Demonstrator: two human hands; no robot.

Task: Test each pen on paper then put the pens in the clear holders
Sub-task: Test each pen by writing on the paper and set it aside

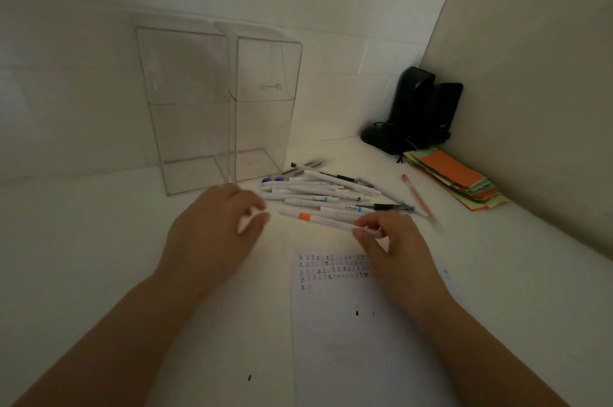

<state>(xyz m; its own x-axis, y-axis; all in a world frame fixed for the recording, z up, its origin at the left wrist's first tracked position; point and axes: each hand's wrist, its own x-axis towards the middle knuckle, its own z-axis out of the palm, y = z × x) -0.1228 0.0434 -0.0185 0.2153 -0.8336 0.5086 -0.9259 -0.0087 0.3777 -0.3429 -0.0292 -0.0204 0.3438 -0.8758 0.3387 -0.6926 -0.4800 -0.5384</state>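
Pen uncapped over the paper, neither holder holding anything yet.

Right hand (pixel 391 240) pinches the white pen (pixel 328 222) at its right end, just above the top edge of the paper (pixel 365 323). Pen's long axis runs left-right, orange band toward the left hand (pixel 215 224), which curls round a small white piece (likely the cap). Pen pile (pixel 325 192) lies beyond the paper; clear holders (pixel 219 108) stand upright beyond and left of it. Left hand is nearer the holders; right hand nearer the paper, so the test stroke looks to be its job.
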